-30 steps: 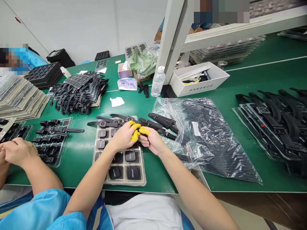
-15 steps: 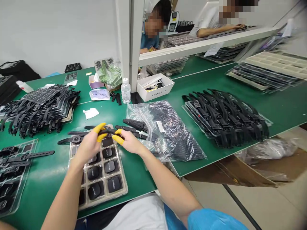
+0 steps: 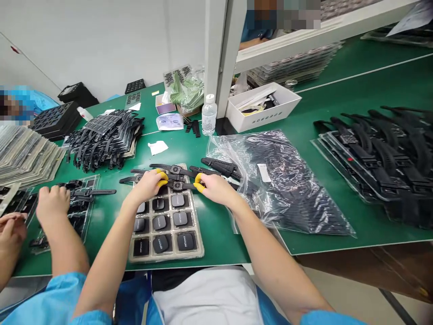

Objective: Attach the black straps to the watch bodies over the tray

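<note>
In the head view, the watch (image 3: 177, 185) lies across the far part of a shallow tray (image 3: 199, 234), between the two hands. The left hand (image 3: 147, 185) has its yellow-tipped fingers (image 3: 162, 174) drawn narrow, seemingly pinching the strap at the watch's nine o'clock. The right hand (image 3: 216, 187) looks likewise pinched on the strap at three o'clock; how firmly either hand grips, I cannot tell.

The likeliest trouble is a slip: the covered fingertips may feel less of the thin strap, and if one side lets go early, the watch could tip and scratch its case. Another watch (image 3: 176, 169) sits just beyond, at twelve o'clock, so a careless tug might knock the two faces together or snag the straps.

At six o'clock, the tray's pockets hold dark square pieces (image 3: 179, 200); a drop that way could jolt them out of their seats. At two o'clock, loose straps (image 3: 221, 167) lie heaped near the right hand and could be swept along by its knuckles, or mixed up with the wrong watch. The slick bag (image 3: 287, 194) at three o'clock, spread beneath the right forearm, might be dragged across the surface (image 3: 219, 243).

Toward nine o'clock, a strap (image 3: 103, 192) juts from beside a co-worker's hand (image 3: 52, 203); the left forearm could catch it if it swings outward.
</note>
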A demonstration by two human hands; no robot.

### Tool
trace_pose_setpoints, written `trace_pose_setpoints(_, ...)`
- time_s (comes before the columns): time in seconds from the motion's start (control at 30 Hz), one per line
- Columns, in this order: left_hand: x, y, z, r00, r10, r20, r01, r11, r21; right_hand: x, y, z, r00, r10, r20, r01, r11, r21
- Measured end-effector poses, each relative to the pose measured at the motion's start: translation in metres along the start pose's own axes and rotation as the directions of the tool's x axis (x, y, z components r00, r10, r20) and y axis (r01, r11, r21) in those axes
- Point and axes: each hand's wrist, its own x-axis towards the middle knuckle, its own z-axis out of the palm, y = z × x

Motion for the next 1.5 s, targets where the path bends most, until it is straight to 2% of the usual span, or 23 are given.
trace_pose_setpoints(0.1, -0.002, 0.007, 0.007, 0.993, -0.034, -0.112, 0.051, 0.986, 0.156, 0.001, 0.003, -0.003, 0.997, -0.019, -0.072, 0.018, 1.000, -0.011)
trace_pose_setpoints(0.17, -0.010, 0.012, 0.009, 0.980, -0.102, -0.172, 0.145, 0.955, 0.259, 0.001, 0.010, -0.008, 0.977, 0.000, -0.215, -0.003, 1.000, -0.015)
trace_pose_setpoints(0.23, -0.022, 0.017, 0.008, 0.969, -0.169, -0.178, 0.220, 0.920, 0.325, 0.002, 0.021, -0.012, 0.921, 0.092, -0.379, -0.117, 0.992, -0.044)
trace_pose_setpoints(0.3, -0.033, 0.023, 0.006, 0.972, -0.203, -0.119, 0.233, 0.902, 0.362, 0.003, 0.034, -0.015, 0.863, 0.201, -0.463, -0.271, 0.958, -0.089)
trace_pose_setpoints(0.37, -0.041, 0.029, 0.006, 0.976, -0.215, -0.037, 0.211, 0.891, 0.402, 0.004, 0.044, -0.016, 0.848, 0.283, -0.449, -0.381, 0.913, -0.144)
trace_pose_setpoints(0.43, -0.043, 0.034, 0.007, 0.973, -0.229, 0.012, 0.199, 0.871, 0.450, 0.005, 0.050, -0.014, 0.853, 0.322, -0.410, -0.424, 0.886, -0.185)
trace_pose_setpoints(0.53, -0.038, 0.036, 0.011, 0.974, -0.225, 0.025, 0.185, 0.857, 0.482, 0.007, 0.050, -0.009, 0.853, 0.355, -0.384, -0.449, 0.872, -0.192)
trace_pose_setpoints(0.63, -0.036, 0.029, 0.011, 0.981, -0.196, 0.008, 0.172, 0.879, 0.445, 0.008, 0.050, -0.007, 0.843, 0.386, -0.376, -0.464, 0.875, -0.140)
trace_pose_setpoints(0.7, -0.037, 0.022, 0.005, 0.984, -0.178, -0.005, 0.167, 0.914, 0.371, 0.010, 0.051, -0.008, 0.836, 0.342, -0.429, -0.403, 0.913, -0.057)
trace_pose_setpoints(0.77, -0.041, 0.016, -0.005, 0.980, -0.196, -0.039, 0.200, 0.953, 0.228, 0.011, 0.050, -0.012, 0.814, 0.246, -0.527, -0.237, 0.968, 0.086)
trace_pose_setpoints(0.8, -0.042, 0.016, -0.011, 0.973, -0.221, -0.071, 0.229, 0.966, 0.121, 0.011, 0.047, -0.014, 0.786, 0.200, -0.585, -0.124, 0.978, 0.168)
trace_pose_setpoints(0.87, -0.041, 0.022, -0.020, 0.948, -0.281, -0.151, 0.255, 0.951, -0.173, 0.008, 0.035, -0.018, 0.703, 0.156, -0.694, 0.092, 0.947, 0.306)
trace_pose_setpoints(0.9, -0.039, 0.027, -0.023, 0.934, -0.302, -0.189, 0.227, 0.913, -0.338, 0.006, 0.026, -0.018, 0.668, 0.158, -0.727, 0.181, 0.914, 0.364)
trace_pose_setpoints(0.93, -0.035, 0.034, -0.022, 0.925, -0.312, -0.218, 0.174, 0.857, -0.485, 0.004, 0.016, -0.017, 0.653, 0.172, -0.738, 0.252, 0.869, 0.426)
trace_pose_setpoints(0.97, -0.030, 0.042, -0.019, 0.920, -0.309, -0.240, 0.110, 0.793, -0.599, 0.001, 0.005, -0.014, 0.668, 0.191, -0.719, 0.308, 0.809, 0.501)
trace_pose_setpoints(1.0, -0.024, 0.050, -0.014, 0.917, -0.300, -0.263, 0.047, 0.736, -0.675, -0.002, -0.006, -0.009, 0.717, 0.202, -0.667, 0.347, 0.726, 0.593)
trace_pose_setpoints(1.03, -0.018, 0.057, -0.007, 0.917, -0.283, -0.282, -0.004, 0.700, -0.714, -0.005, -0.017, -0.003, 0.791, 0.192, -0.581, 0.361, 0.621, 0.696)
trace_pose_setpoints(1.1, -0.007, 0.067, 0.010, 0.916, -0.238, -0.324, -0.077, 0.686, -0.723, -0.010, -0.035, 0.012, 0.937, 0.089, -0.338, 0.280, 0.386, 0.879)
trace_pose_setpoints(1.13, -0.004, 0.069, 0.018, 0.915, -0.206, -0.346, -0.112, 0.696, -0.710, -0.012, -0.042, 0.019, 0.978, 0.004, -0.209, 0.199, 0.292, 0.936)
trace_pose_setpoints(1.2, -0.001, 0.069, 0.030, 0.917, -0.116, -0.382, -0.186, 0.721, -0.667, -0.013, -0.050, 0.031, 0.988, -0.151, -0.025, 0.054, 0.192, 0.980)
trace_pose_setpoints(1.27, -0.003, 0.066, 0.036, 0.911, -0.016, -0.413, -0.263, 0.749, -0.608, -0.013, -0.052, 0.037, 0.974, -0.221, 0.049, -0.010, 0.173, 0.985)
trace_pose_setpoints(1.37, -0.008, 0.060, 0.037, 0.889, 0.070, -0.453, -0.331, 0.782, -0.528, -0.011, -0.050, 0.037, 0.977, -0.206, 0.061, -0.028, 0.162, 0.986)
trace_pose_setpoints(1.5, -0.009, 0.059, 0.038, 0.869, 0.078, -0.489, -0.337, 0.816, -0.469, -0.009, -0.049, 0.034, 0.990, -0.133, 0.050, -0.036, 0.106, 0.994)
